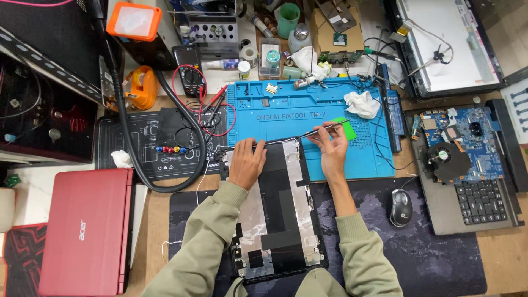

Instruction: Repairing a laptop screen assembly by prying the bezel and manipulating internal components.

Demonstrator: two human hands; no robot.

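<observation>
1. The work in hand is on a laptop screen back cover, a dark panel lined with silver foil strips, lying lengthwise on the tabletop between the person's forearms; its far edge overlaps the near edge of the blue repair mat.
2. The left hand lies flat on the far left corner of the cover, fingers pressed together and bent down onto it, pinning it in place.
3. The right hand sits at the far right corner; its fingers pinch a pair of slim metal tweezers, which lie nearly level, one end over the cover's far edge and the other over a green pry card on the mat.
4. By my reading, this is a picking or lifting step along the cover's far edge, perhaps at a thin cable or tape; what the tips touch is too small to tell.
5. The next move likely calls for a steady left-hand press and a light, shallow pull, since foil and thin wires tear easily.
6. A black mouse rests to the right, well apart.
</observation>
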